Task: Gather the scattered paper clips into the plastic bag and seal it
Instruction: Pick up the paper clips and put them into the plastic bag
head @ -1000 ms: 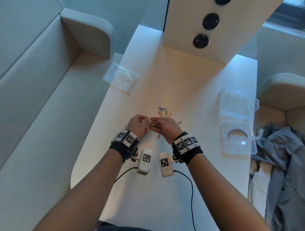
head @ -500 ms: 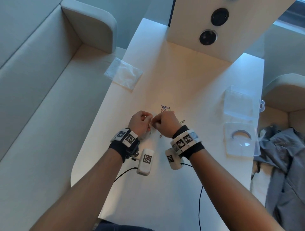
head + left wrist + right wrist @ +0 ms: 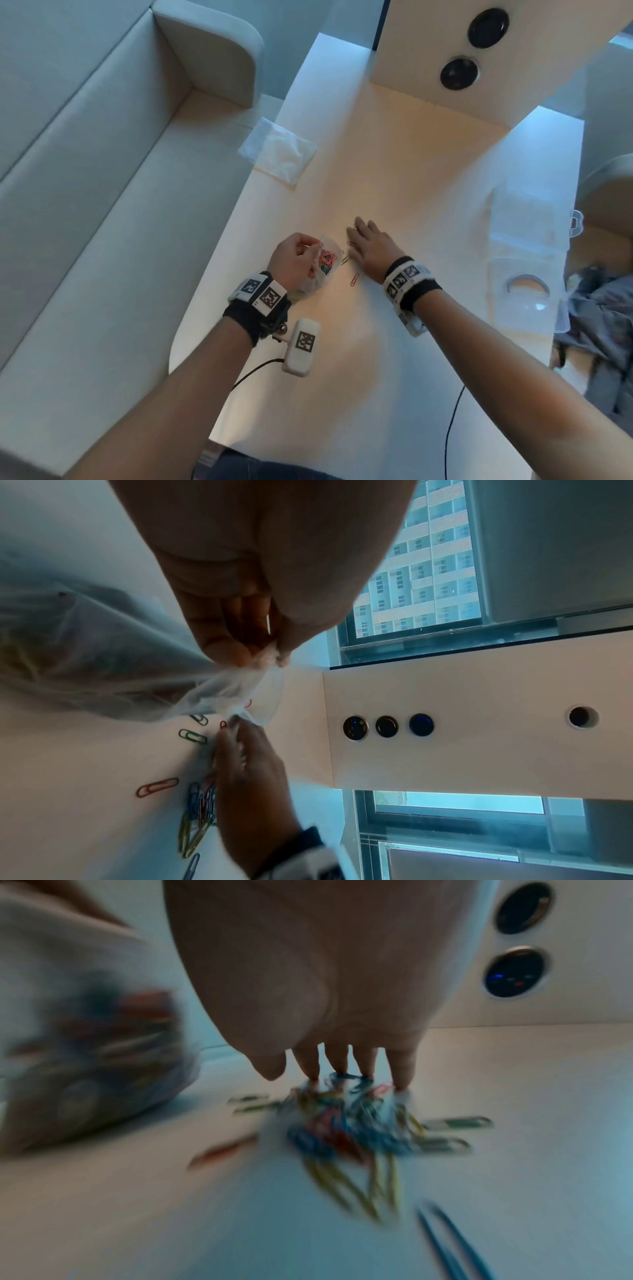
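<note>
Since a moment ago my right hand [image 3: 371, 248] has left the plastic bag [image 3: 325, 263] and now lies flat-fingered over the loose paper clips [image 3: 352, 1123], seemingly raking them; my left hand [image 3: 294, 258] pinches the bag's mouth, so more gathering precedes sealing.

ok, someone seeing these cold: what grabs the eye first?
The left hand pinching the mouth of a clear plastic bag already holding coloured paper clips, near the table's left edge. Just right of it, the right hand spreads flat over a heap of loose clips. A few strays, including a red clip, lie between the hands.
</note>
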